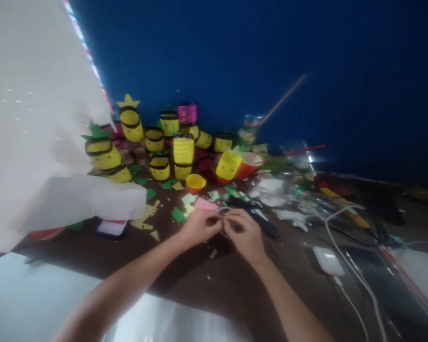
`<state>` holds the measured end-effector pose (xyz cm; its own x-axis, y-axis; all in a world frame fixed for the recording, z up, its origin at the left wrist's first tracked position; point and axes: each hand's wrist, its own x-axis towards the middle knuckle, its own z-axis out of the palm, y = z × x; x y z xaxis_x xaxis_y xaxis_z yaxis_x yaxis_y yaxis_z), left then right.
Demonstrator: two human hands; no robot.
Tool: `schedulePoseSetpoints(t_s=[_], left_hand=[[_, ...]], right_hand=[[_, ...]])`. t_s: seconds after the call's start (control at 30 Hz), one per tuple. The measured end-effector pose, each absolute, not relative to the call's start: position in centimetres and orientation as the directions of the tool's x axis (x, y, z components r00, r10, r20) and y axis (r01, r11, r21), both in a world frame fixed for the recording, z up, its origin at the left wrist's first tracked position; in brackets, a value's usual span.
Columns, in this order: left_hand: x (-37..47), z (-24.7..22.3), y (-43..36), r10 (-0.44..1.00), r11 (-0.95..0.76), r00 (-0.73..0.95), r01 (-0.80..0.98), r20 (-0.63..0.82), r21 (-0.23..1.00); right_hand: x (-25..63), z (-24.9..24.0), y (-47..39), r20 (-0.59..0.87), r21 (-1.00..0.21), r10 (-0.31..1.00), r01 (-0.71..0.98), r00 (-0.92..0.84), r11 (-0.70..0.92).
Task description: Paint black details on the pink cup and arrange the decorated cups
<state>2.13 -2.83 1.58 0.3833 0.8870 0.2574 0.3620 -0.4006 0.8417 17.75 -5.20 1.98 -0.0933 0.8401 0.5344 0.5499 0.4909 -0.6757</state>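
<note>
Between both hands' (223, 228) grip, something small, indistinct.

Yellow paper cups (183, 151) banded in black, one magenta cup (187, 113) with black rims, green paper scraps (177, 214) on a dark brown counter (207, 280), pink paper piece (205, 204), deep blue wall (271, 57), white charger (328, 260)
</note>
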Motion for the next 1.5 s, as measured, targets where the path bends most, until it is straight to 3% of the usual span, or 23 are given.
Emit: schedulePoseSetpoints(t_s=[0.53,0.77,1.2,1.5], left_hand=[[2.2,1.7,-2.8,0.891,-0.365,0.381,0.275,0.247,0.890],[1.8,1.5,-2.7,0.846,-0.484,0.431,0.373,0.315,0.791],[2.1,2.7,-2.8,0.932,-0.274,0.302,0.230,0.199,0.934],[2.2,2.4,-2.8,0.902,-0.381,0.330,0.299,0.279,0.875]], right_hand=[[18.0,2.2,-5.2,0.535,-0.665,0.837,0.555,-0.110,0.499],[18.1,2.2,-5.2,0.560,-0.610,0.809,0.572,-0.178,0.549],[18.0,2.1,-5.0,0.410,-0.817,0.911,0.429,-0.041,0.386],[17.9,2.3,-5.2,0.406,-0.825,0.913,0.418,-0.029,0.380]])
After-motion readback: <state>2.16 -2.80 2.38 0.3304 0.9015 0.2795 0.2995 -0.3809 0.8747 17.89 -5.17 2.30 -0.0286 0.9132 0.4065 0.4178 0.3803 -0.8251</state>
